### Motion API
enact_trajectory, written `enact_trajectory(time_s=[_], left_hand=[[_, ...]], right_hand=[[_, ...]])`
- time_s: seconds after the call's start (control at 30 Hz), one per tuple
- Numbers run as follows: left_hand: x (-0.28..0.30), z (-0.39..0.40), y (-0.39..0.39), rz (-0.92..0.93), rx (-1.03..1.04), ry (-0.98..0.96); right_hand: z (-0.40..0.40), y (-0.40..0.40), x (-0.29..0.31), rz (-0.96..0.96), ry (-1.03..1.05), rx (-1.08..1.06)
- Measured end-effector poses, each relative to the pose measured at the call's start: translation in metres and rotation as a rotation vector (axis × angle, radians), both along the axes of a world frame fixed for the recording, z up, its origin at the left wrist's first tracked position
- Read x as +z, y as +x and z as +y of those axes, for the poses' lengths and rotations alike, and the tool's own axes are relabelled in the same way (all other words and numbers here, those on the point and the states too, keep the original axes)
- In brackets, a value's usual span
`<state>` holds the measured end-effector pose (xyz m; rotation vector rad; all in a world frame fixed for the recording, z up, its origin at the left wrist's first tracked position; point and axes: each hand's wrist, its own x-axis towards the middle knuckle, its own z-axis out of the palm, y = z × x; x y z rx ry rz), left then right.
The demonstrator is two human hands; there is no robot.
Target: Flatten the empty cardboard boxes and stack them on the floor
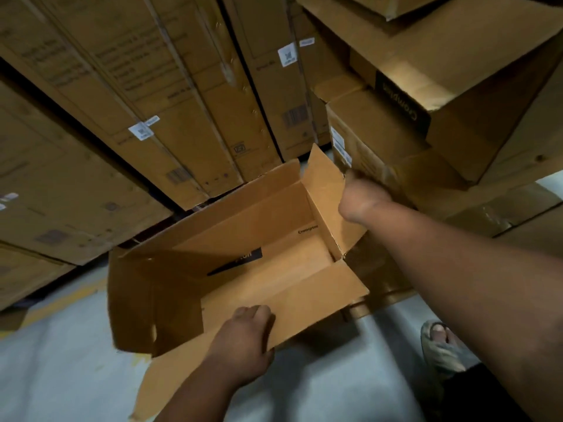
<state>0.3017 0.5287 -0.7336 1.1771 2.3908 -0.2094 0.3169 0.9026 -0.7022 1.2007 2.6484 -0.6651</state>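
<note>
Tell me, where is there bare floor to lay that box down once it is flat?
Bare grey floor shows between the open box, held by the left hand and right hand, and the sandalled foot. More lies at lower left, below the long cartons. Behind and right it is crowded: the cartons and stacked boxes close in.

bare forearms, no sleeves in view, left hand (246, 336), right hand (364, 197), seemingly grey-green sandal (441, 350)

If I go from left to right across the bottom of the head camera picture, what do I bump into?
Grey floor → flat cardboard piece → left hand gripping the open box by its near flap → sandalled foot → right forearm.
</note>
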Motion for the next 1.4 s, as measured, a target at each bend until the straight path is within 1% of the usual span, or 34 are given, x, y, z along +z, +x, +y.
enact_trajectory(time_s=[0.07,0.2,0.27,0.33,0.37,0.43,0.47,0.5,0.57,0.63,0.67,0.7,0.73,0.77,0.83,0.87,0.9,0.97,1.1,1.17,1.23,1.33,1.4], left_hand=[[-0.004,-0.008,-0.004,-0.100,0.075,-0.076],[-0.015,-0.032,-0.022,-0.157,0.060,-0.186],[-0.016,-0.045,-0.035,-0.246,0.089,-0.199],[-0.013,-0.059,-0.051,-0.398,0.181,-0.162],[-0.009,-0.066,-0.058,-0.464,0.260,-0.105],[-0.004,-0.085,-0.075,-0.515,0.488,0.049],[-0.004,-0.097,-0.084,-0.474,0.607,0.091],[-0.006,-0.110,-0.094,-0.363,0.672,0.074],[-0.014,-0.140,-0.109,-0.011,0.672,-0.087],[-0.021,-0.168,-0.117,0.299,0.712,-0.155],[-0.026,-0.180,-0.119,0.400,0.784,-0.164],[-0.029,-0.191,-0.120,0.435,0.903,-0.169],[-0.035,-0.201,-0.121,0.387,1.058,-0.160],[-0.044,-0.211,-0.122,0.282,1.211,-0.124],[-0.067,-0.230,-0.124,-0.056,1.471,0.084],[-0.077,-0.237,-0.124,-0.179,1.553,0.200],[-0.089,-0.246,-0.124,-0.226,1.622,0.248],[-0.098,-0.252,-0.126,-0.263,1.653,0.275],[-0.058,-0.214,-0.126,-0.370,1.573,0.337],[-0.051,-0.205,-0.130,-0.356,1.507,0.328],[-0.039,-0.188,-0.131,-0.337,1.513,0.357],[-0.027,-0.156,-0.136,-0.410,1.577,0.478],[-0.015,-0.127,-0.138,-0.568,1.594,0.605]], right_hand=[[-0.011,-0.007,-0.002,-0.020,0.104,0.084],[-0.035,-0.029,-0.016,-0.061,0.374,0.290],[-0.044,-0.040,-0.020,-0.044,0.463,0.370],[-0.052,-0.051,-0.024,-0.073,0.493,0.436],[-0.056,-0.056,-0.027,-0.104,0.487,0.455],[-0.065,-0.066,-0.036,-0.164,0.459,0.481],[-0.070,-0.070,-0.041,-0.195,0.439,0.486],[-0.076,-0.073,-0.046,-0.225,0.429,0.485],[-0.085,-0.080,-0.058,-0.275,0.430,0.482],[-0.090,-0.085,-0.068,-0.305,0.430,0.481],[-0.092,-0.087,-0.072,-0.312,0.425,0.475],[-0.093,-0.088,-0.076,-0.321,0.420,0.464],[-0.093,-0.090,-0.080,-0.330,0.417,0.451],[-0.094,-0.091,-0.082,-0.341,0.417,0.440],[-0.096,-0.095,-0.086,-0.356,0.415,0.430],[-0.096,-0.099,-0.088,-0.348,0.415,0.432],[-0.097,-0.102,-0.090,-0.334,0.415,0.438],[-0.097,-0.110,-0.090,-0.312,0.406,0.441],[-0.095,-0.124,-0.081,-0.277,0.341,0.431],[-0.093,-0.129,-0.073,-0.237,0.315,0.452],[-0.093,-0.132,-0.065,-0.137,0.332,0.507],[-0.111,-0.132,-0.054,0.025,0.388,0.612],[-0.132,-0.129,-0.045,0.072,0.352,0.641]])
